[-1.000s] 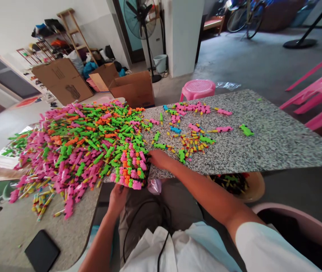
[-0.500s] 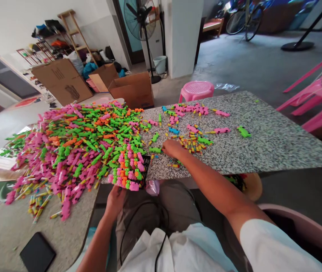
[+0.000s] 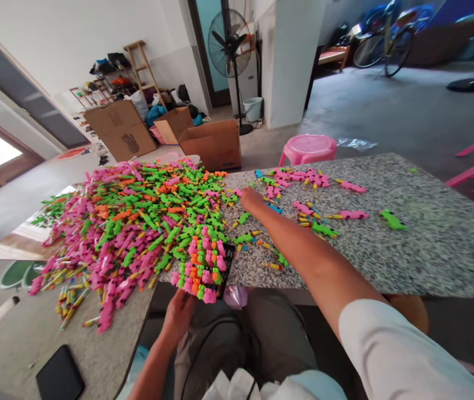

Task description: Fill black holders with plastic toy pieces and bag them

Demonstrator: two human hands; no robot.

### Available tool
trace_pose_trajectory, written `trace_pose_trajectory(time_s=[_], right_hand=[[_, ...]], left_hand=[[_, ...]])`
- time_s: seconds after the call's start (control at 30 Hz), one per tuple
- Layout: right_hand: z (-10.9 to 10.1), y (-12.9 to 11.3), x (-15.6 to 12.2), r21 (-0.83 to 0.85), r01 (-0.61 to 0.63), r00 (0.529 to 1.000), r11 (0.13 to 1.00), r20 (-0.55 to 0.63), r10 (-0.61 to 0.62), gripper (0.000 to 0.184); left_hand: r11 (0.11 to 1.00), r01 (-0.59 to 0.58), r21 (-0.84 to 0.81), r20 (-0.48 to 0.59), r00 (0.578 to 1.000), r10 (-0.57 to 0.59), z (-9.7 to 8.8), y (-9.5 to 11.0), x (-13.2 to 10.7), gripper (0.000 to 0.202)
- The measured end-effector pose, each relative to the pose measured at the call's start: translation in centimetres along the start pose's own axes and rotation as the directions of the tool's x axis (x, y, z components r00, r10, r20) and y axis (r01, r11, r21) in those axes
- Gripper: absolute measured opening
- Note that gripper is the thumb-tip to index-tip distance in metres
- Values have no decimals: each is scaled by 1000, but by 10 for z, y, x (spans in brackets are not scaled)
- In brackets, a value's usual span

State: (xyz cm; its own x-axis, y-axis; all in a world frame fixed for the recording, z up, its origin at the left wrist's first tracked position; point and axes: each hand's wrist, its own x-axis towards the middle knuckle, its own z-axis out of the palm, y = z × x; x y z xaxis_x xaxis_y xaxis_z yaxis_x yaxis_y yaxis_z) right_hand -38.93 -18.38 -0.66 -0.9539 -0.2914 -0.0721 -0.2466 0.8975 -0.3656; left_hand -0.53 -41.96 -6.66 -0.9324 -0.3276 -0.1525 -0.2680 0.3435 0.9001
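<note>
My left hand [image 3: 180, 310] grips the near edge of a black rack [image 3: 229, 265], which tilts at the table's front edge. Rows of small pink, green and orange animal-shaped toy pieces [image 3: 201, 265] cover the rack. Across the table reaches my right hand [image 3: 252, 201], its fingers bent down and bunched together, mostly hidden behind the back of the hand. A pink toy piece [image 3: 235, 192] lies right by its fingertips; whether it is pinched does not show. Nearby are a green piece [image 3: 243, 239] and a blue piece [image 3: 274, 208].
A large heap of pink, green and orange toys on striped sticks [image 3: 136, 216] covers the left of the speckled table [image 3: 440, 239]. A black phone-like slab [image 3: 60, 373] lies front left. Beyond the table stand a pink stool [image 3: 308, 149], cardboard boxes [image 3: 211, 145] and a fan [image 3: 230, 47].
My right hand has moved away from beside a green piece, farther across the table to near a pink piece. My left hand still holds the rack. The camera view has shifted.
</note>
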Motion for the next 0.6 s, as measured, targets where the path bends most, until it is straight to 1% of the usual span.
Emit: trace_pose_trajectory(time_s=[0.07,0.17,0.27,0.33,0.4,0.47,0.5,0.53,0.57,0.6], right_hand=[[6,-9,16,-7,-7,1000,1000,1,7,41],[17,-12,31,-17,-52,998,998,32,53,42],[21,-6,36,-35,-43,999,998,28,44,38],[17,-1,30,-37,-10,1000,999,-14,9,35],[6,2,13,-9,56,995,998,-88,-57,32],[-12,3,-16,51,199,969,979,-160,-189,29],[-23,3,-35,89,296,943,951,-189,-275,28],[-35,1,-56,128,401,904,907,-215,-369,27],[-46,-2,-79,162,496,857,853,-247,-451,26],[-57,-5,-102,191,584,804,789,-273,-529,26]], left_hand=[[1000,4,-18,16,1000,-3,0,2,-3,52],[999,26,-29,32,999,-25,1,6,-7,47],[999,41,-7,37,998,-41,-1,9,-8,42],[999,22,23,-17,1000,-21,-9,10,-5,41],[998,-15,63,-156,987,25,-23,15,0,45],[995,-42,93,-333,940,71,-39,27,5,48],[994,-49,99,-406,910,85,-46,38,7,47],[993,-71,93,-455,884,106,-51,51,8,45],[990,-105,90,-473,871,136,-54,67,8,43],[984,-151,99,-462,868,180,-53,85,5,40]])
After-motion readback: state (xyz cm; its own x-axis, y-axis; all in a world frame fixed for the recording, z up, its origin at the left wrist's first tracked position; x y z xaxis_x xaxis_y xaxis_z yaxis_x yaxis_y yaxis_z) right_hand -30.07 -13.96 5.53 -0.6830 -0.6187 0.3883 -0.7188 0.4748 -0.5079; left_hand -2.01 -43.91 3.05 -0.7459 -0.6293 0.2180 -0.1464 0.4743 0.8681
